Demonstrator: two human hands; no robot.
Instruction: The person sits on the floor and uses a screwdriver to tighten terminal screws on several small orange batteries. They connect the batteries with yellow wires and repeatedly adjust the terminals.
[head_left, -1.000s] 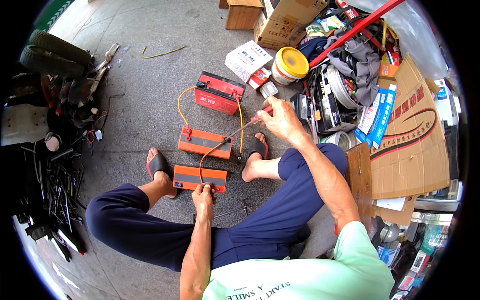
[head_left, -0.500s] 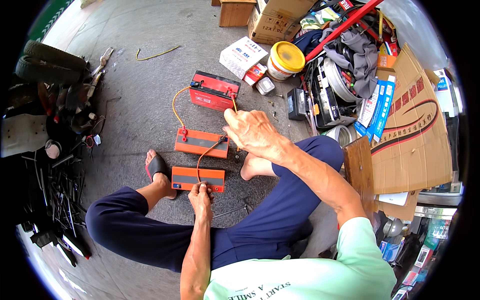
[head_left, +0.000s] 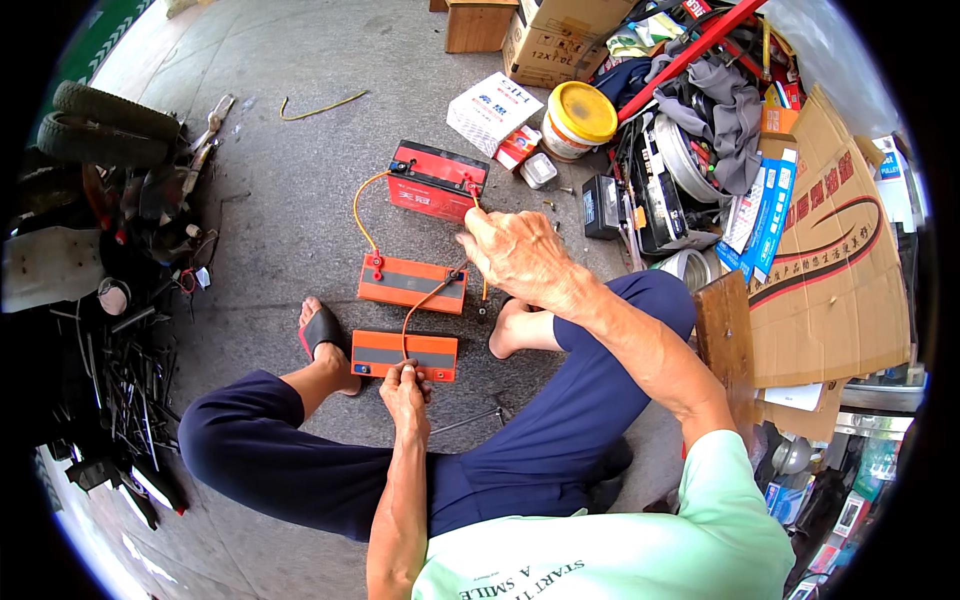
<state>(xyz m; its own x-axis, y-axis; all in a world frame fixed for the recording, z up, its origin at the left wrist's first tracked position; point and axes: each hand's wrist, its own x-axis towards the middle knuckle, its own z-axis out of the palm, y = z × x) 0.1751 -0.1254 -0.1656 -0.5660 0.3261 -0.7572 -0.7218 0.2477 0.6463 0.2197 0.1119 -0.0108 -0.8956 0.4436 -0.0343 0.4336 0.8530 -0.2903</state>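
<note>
Both forward: left hand (head_left: 407, 393) closed on orange wire (head_left: 407, 330), right hand (head_left: 527, 255) palm-down.

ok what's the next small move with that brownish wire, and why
I'd probably check that the brownish wire sits tight on the right terminal of the middle battery. The wire's upper end reaches that terminal and the right hand is close beside it, while the left hand pinches the lower part by the nearest battery, whose terminals show no wire attached.
</note>
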